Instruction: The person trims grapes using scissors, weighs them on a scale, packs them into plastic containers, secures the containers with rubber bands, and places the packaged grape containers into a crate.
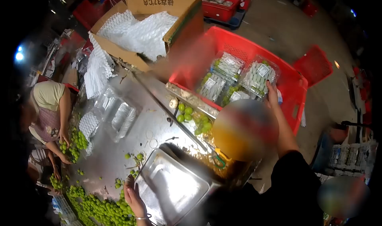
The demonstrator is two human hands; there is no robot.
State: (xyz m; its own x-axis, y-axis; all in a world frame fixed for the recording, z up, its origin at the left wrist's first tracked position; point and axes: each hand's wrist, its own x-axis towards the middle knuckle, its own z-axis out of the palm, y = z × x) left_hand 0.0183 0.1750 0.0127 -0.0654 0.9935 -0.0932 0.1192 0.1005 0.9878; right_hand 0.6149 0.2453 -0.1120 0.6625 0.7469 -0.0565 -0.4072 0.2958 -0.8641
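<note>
My left hand (133,196) is at the left edge of a shiny metal tray (175,186), its fingers near the rim; how they close is hard to make out. At the upper right, my right hand (272,94) touches the side of a clear packed box (259,76) in the red crate (296,76). Other clear boxes of green grapes (229,66) lie beside it in the crate. A round blurred patch covers the area left of my right forearm.
A cardboard box (189,17) with white foam netting (149,31) stands at the back. Green grapes (101,210) lie on the metal table (147,122), near empty clear boxes (119,116). Two people (47,106) handle grapes at the left. Green-and-yellow scissors (220,156) lie by the table's edge.
</note>
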